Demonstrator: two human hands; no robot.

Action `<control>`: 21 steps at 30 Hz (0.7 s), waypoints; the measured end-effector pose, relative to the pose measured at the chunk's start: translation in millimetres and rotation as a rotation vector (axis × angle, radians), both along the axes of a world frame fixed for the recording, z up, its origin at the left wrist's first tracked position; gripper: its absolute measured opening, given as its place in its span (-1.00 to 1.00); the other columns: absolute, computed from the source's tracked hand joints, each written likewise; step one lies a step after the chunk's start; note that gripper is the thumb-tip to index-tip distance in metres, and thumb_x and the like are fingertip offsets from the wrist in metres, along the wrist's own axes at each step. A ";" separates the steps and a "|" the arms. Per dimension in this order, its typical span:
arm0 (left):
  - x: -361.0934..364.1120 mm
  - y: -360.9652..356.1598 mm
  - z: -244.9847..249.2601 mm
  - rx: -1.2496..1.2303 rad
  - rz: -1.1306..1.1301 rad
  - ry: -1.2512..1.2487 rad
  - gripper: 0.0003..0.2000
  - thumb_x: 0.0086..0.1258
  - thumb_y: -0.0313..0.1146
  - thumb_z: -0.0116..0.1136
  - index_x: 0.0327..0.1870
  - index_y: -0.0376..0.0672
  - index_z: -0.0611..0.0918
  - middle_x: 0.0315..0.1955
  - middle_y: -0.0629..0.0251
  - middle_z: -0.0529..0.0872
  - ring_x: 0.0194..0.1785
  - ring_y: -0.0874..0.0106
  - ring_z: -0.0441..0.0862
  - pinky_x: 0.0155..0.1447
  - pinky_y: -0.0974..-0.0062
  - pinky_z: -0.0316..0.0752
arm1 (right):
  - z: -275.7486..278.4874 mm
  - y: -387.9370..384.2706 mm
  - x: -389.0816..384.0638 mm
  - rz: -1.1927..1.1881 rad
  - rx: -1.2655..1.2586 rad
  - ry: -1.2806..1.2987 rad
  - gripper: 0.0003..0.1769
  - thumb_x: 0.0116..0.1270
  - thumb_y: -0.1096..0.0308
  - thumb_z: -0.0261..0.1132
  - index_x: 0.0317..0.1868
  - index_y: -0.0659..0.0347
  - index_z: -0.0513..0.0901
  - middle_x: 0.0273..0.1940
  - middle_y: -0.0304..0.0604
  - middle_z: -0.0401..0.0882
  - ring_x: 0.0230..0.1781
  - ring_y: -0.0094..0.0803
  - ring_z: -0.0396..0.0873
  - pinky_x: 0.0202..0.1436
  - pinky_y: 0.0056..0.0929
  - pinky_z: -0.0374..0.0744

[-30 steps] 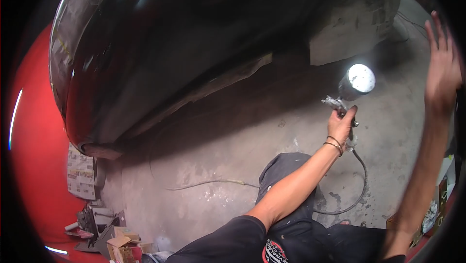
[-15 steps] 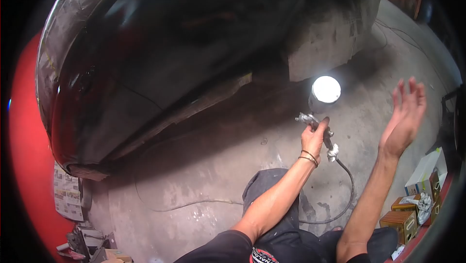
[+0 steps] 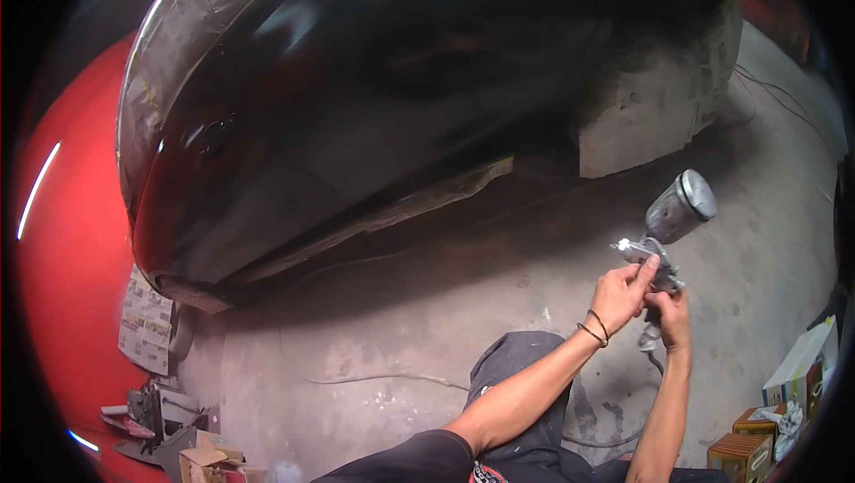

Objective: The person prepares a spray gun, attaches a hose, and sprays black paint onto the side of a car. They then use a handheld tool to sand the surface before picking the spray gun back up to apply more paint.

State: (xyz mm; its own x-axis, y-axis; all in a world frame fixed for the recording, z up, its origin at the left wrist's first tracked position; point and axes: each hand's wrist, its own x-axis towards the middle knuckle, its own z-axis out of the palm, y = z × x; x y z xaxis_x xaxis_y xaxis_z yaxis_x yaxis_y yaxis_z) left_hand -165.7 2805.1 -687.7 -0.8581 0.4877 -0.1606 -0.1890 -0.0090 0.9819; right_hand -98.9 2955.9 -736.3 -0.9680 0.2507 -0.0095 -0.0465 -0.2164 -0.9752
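My left hand (image 3: 621,298), with a bracelet on its wrist, is closed on the body of a metal spray gun (image 3: 634,251). On top of the gun sits a grey cup (image 3: 674,215), tilted to the right. My right hand (image 3: 674,321) is closed around the gun's handle, just below the left; its fingers are partly hidden. From the handle's lower end, an air hose (image 3: 657,362) runs down behind the right forearm. Ahead and to the left is a glossy black car body panel (image 3: 356,118), apart from the gun.
Masking sheet (image 3: 655,113) covers the panel's right end, with more along its lower edge. A red car body (image 3: 76,216) stands at the left. Cardboard boxes (image 3: 741,456) lie at lower right; parts and a carton (image 3: 209,463) at lower left. Hose crosses the concrete floor (image 3: 427,340).
My right hand, raised open before, has come down onto the gun's handle. My left hand and the gun have moved right in view, and the cup now leans right. The view has shifted.
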 end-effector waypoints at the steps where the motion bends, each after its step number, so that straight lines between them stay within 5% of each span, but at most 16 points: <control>1: 10.1 -6.1 17.3 -0.066 0.037 0.129 -0.35 0.75 0.18 0.11 -0.31 -0.33 0.79 -0.54 0.32 0.74 -0.47 0.58 0.69 -0.39 0.51 0.52 | 14.4 -1.6 7.3 -0.041 0.008 -0.030 -0.66 0.32 0.54 0.27 0.08 0.45 0.75 -0.16 -0.07 0.79 -0.48 -0.38 0.63 -0.37 -0.38 0.61; 4: 12.0 -10.8 -4.2 0.107 0.315 0.182 -0.37 0.76 0.16 0.11 -0.18 -0.36 0.83 -0.57 0.30 0.74 -0.45 0.54 0.72 -0.25 0.51 0.59 | 53.1 4.7 16.0 -0.038 -0.040 0.097 -0.62 0.47 0.39 0.28 0.20 0.39 0.73 -0.10 -0.07 0.80 -0.53 -0.53 0.51 -0.44 -0.48 0.48; 8: 5.0 1.8 -31.5 0.092 0.141 0.051 -0.55 0.77 -0.04 0.15 0.07 -0.35 0.81 -0.38 0.31 0.80 -0.27 0.55 0.77 -0.04 0.57 0.59 | 93.0 17.9 32.5 -0.061 -0.002 0.164 -0.31 0.73 -0.17 0.20 0.52 0.24 0.56 -0.11 -0.14 0.74 -0.60 -0.75 0.28 -0.57 -0.69 0.18; 10: 9.0 2.1 -41.4 0.069 -0.023 0.011 -0.63 0.75 -0.14 0.19 0.11 -0.32 0.81 -0.30 0.32 0.82 -0.20 0.55 0.79 -0.02 0.53 0.61 | 100.1 26.6 43.7 -0.055 -0.050 0.140 -0.34 0.75 -0.16 0.16 0.53 0.20 0.57 -0.13 -0.15 0.74 -0.63 -0.75 0.27 -0.57 -0.69 0.19; 12: 11.6 7.2 -53.1 0.166 -0.205 -0.064 -0.64 0.73 -0.13 0.21 0.11 -0.31 0.81 -0.29 0.29 0.84 -0.18 0.53 0.81 0.00 0.48 0.65 | 124.7 20.5 53.3 -0.145 0.157 0.116 -0.40 0.74 -0.11 0.20 0.44 0.21 0.66 -0.14 -0.16 0.82 -0.62 -0.73 0.32 -0.56 -0.65 0.25; 14: 6.0 2.5 -55.7 -0.212 -0.357 0.121 -0.66 0.68 -0.16 0.23 0.08 -0.28 0.83 -0.27 0.19 0.90 -0.16 0.41 0.87 0.04 0.37 0.70 | 132.6 28.1 70.0 -0.126 0.204 0.068 -0.41 0.69 -0.05 0.32 0.46 0.22 0.67 -0.11 -0.17 0.86 -0.53 -0.72 0.34 -0.52 -0.62 0.32; 17: -4.1 -10.3 -59.7 -0.551 -0.272 0.608 -0.73 0.62 -0.25 0.22 0.02 -0.23 0.86 -0.27 0.10 0.92 -0.14 0.25 0.90 0.08 0.28 0.73 | 131.1 45.9 96.7 -0.143 0.348 -0.014 -0.26 0.60 -0.16 0.39 0.46 0.30 0.65 -0.08 -0.08 0.86 -0.57 -0.71 0.34 -0.51 -0.66 0.32; 21: -62.0 -37.7 -44.6 -0.412 -0.088 0.410 -0.74 0.69 -0.24 0.24 0.06 -0.21 0.87 -0.16 0.19 0.95 -0.06 0.40 0.89 0.12 0.41 0.71 | 128.6 59.2 123.0 -0.282 0.405 -0.096 -0.38 0.54 -0.07 0.49 0.37 0.22 0.76 -0.10 -0.18 0.89 -0.52 -0.67 0.40 -0.49 -0.58 0.38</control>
